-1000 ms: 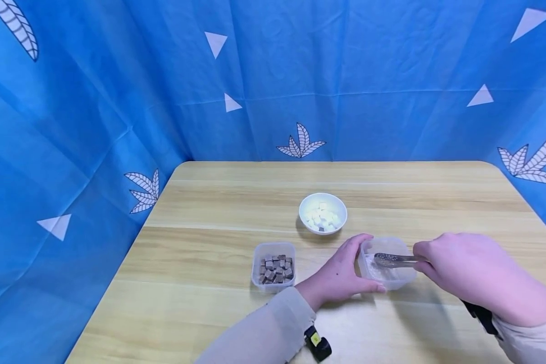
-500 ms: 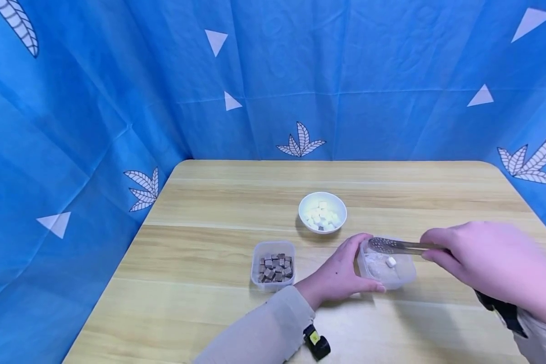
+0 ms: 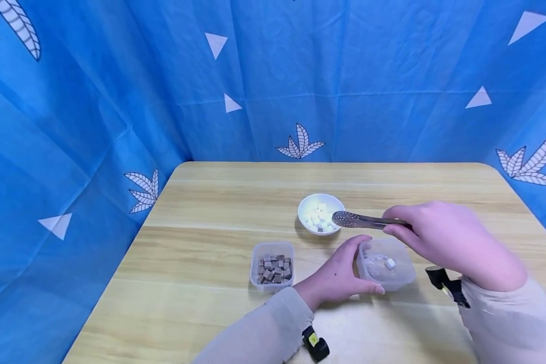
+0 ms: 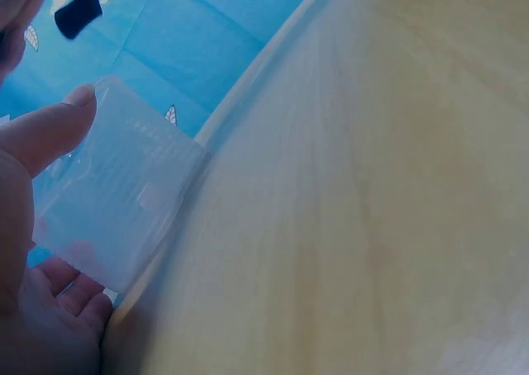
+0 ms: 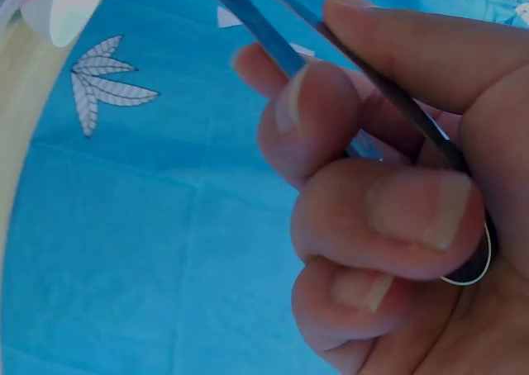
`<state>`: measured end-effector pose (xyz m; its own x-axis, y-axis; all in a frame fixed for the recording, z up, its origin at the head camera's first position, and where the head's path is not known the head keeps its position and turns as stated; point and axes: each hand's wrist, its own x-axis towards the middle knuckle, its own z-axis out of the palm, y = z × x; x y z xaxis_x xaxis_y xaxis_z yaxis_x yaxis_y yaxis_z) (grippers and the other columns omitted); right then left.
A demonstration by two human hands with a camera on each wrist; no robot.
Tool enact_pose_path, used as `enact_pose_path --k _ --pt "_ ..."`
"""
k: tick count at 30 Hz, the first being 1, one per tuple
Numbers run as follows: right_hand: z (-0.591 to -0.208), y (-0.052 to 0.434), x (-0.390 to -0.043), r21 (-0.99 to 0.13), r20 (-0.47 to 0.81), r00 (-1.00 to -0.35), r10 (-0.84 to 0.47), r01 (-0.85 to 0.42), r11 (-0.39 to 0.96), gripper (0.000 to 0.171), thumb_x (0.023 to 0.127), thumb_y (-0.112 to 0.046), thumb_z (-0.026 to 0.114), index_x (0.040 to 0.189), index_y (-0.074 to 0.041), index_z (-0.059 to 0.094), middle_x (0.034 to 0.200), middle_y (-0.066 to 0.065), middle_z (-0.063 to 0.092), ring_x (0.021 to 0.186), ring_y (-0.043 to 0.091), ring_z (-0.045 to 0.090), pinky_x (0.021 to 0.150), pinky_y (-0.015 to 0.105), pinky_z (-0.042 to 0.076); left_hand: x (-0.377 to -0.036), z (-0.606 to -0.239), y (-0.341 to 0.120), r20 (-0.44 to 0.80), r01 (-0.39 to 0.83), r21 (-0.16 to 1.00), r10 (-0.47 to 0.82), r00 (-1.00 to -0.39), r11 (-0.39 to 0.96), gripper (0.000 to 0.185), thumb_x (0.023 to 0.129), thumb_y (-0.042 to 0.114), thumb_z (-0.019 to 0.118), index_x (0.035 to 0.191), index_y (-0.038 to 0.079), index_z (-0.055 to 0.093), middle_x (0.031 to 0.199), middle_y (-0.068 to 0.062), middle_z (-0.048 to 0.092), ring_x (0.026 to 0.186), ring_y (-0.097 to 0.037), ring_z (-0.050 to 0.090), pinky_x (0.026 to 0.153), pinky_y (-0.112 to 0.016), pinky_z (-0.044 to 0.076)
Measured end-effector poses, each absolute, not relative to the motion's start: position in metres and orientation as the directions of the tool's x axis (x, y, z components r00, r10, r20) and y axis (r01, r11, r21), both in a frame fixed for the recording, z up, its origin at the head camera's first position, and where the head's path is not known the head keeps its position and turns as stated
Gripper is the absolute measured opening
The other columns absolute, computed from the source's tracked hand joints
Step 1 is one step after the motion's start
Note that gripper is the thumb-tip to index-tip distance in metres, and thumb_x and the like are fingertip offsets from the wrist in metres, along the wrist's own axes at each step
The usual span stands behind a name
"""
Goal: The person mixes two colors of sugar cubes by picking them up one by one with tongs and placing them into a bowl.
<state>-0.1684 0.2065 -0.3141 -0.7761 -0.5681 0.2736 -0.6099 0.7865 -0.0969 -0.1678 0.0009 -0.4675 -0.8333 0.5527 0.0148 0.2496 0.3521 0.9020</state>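
Head view: the right hand [image 3: 446,240] gripped a pair of perforated stainless-steel tongs [image 3: 364,220], fingers curled round the handle end, with the spoon-shaped tips held over the near-right rim of a small round white bowl [image 3: 322,213] holding white cubes. Whether the tong tips held a cube could not be told. The left hand [image 3: 341,273] held the left side of a clear, rounded-square plastic container [image 3: 385,264], thumb along its near edge and fingers curved round its far-left corner. The container sat on the light wooden table [image 3: 209,242], just nearer than the bowl, and held a single small white cube [image 3: 390,263] near its middle; its walls were translucent and faintly frosted. A second clear plastic container of brown cubes [image 3: 273,266] stood to the left, just beside the left wrist. Blue cloth with white leaf and triangle prints [image 3: 118,101] enclosed the table. Left wrist view: the clear container [image 4: 116,193] appeared as a pale translucent block against the table edge, the thumb pressed on its upper corner and fingertips [image 4: 78,292] under its lower side. Right wrist view: the fingers [image 5: 364,201] were pressed tightly round both steel arms of the tongs [image 5: 273,45], thumb on top; the bowl's rim [image 5: 70,7] showed at upper left.
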Motion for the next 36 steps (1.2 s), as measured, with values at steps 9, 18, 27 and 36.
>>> enact_pose_path --k 9,18,27,36 --pt "-0.327 0.197 -0.186 -0.158 0.213 -0.817 -0.535 -0.570 0.806 0.015 0.093 -0.030 0.073 0.105 -0.021 0.075 0.070 -0.017 0.058 0.052 0.005 0.041 0.046 0.029 0.034 -0.169 -0.469 0.000 0.024 0.254 0.907 0.560 -0.828 0.336 0.102 0.075 0.043 0.089 0.156 0.032 0.028 0.151 0.012 0.039 0.133 -0.004 0.040 0.113 -0.033 0.034" --pt "-0.332 0.196 -0.189 -0.166 0.224 -0.807 -0.546 -0.584 0.795 0.015 0.092 -0.029 0.074 0.105 -0.020 0.075 0.079 -0.015 0.066 0.055 0.004 0.046 0.050 0.031 0.041 -0.170 -0.470 0.000 0.026 0.256 0.906 0.560 -0.828 0.337 0.100 0.075 0.042 0.089 0.155 0.032 0.030 0.149 0.012 0.041 0.132 -0.004 0.041 0.113 -0.032 0.034" --pt "-0.332 0.196 -0.192 -0.173 0.216 -0.815 -0.537 -0.573 0.801 0.024 0.093 -0.032 0.073 0.110 -0.016 0.074 0.084 -0.010 0.071 0.061 0.004 0.055 0.052 0.036 0.048 -0.170 -0.469 0.002 0.027 0.262 0.903 0.562 -0.827 0.342 0.103 0.075 0.044 0.089 0.157 0.027 0.029 0.152 0.012 0.039 0.134 -0.005 0.040 0.113 -0.033 0.033" --pt "-0.330 0.201 -0.192 -0.172 0.193 -0.824 -0.533 -0.564 0.808 0.024 0.094 -0.033 0.073 0.112 -0.017 0.075 0.090 -0.008 0.072 0.066 0.006 0.059 0.059 0.042 0.053 -0.170 -0.468 0.001 0.020 0.253 0.904 0.560 -0.828 0.344 0.103 0.075 0.044 0.089 0.157 0.029 0.028 0.151 0.011 0.039 0.131 -0.004 0.041 0.112 -0.033 0.035"
